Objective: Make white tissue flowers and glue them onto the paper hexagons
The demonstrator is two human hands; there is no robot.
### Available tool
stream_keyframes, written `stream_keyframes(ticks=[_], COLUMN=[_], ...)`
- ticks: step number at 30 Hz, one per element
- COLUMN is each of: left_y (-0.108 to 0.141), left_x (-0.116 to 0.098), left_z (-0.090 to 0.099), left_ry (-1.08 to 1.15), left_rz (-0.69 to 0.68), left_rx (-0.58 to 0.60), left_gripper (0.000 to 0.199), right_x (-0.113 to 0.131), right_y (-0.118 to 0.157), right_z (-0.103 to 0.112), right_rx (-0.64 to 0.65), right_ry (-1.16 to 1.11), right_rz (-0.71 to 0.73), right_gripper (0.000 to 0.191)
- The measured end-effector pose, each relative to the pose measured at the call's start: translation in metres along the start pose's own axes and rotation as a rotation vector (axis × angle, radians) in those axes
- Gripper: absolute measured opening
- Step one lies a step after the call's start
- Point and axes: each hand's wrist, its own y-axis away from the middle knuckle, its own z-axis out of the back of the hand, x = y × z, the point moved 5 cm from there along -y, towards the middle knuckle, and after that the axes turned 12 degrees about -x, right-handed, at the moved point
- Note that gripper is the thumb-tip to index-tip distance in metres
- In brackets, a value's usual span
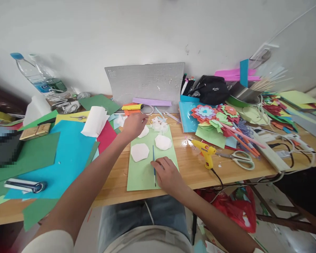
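Observation:
A light green sheet (137, 177) lies on the wooden table in front of me. On it are white cut paper pieces, one at the left (140, 152) and one at the right (163, 142), with crumpled white scraps (159, 125) at its top. My left hand (135, 124) reaches over the sheet's upper left corner, above another white piece; its fingertips are bunched and point away, and what they hold is hidden. My right hand (168, 173) rests on the lower right of the sheet, fingers closed on a thin blue brush (153, 154).
A yellow glue gun (205, 151) and scissors (242, 160) lie to the right. Paper flowers (206, 114) are behind them. Coloured paper (73, 151), a white roll (95, 121) and a stapler (25, 185) are left. A grey cutting mat (146, 82) leans on the wall.

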Motion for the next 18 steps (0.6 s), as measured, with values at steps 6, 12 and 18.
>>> stream_keyframes(ticks=[6,12,18], left_y=[-0.047,-0.059,-0.061], left_x=[-0.013,-0.008,0.001], left_z=[-0.046,-0.069,-0.063], left_ry=[-0.156,-0.155,-0.082], left_rz=[0.124,0.174,0.16], left_rx=[0.209,0.229,0.183], left_gripper=[0.028,0.026,0.025], right_x=[0.0,-0.001,-0.002], right_y=[-0.001,-0.001,-0.002], right_z=[0.001,-0.001,0.0], right_rx=[0.041,0.072,0.056], right_ry=[-0.005,-0.004,-0.018], right_rz=[-0.028,-0.035,-0.044], right_gripper=[0.03,0.026,0.024])
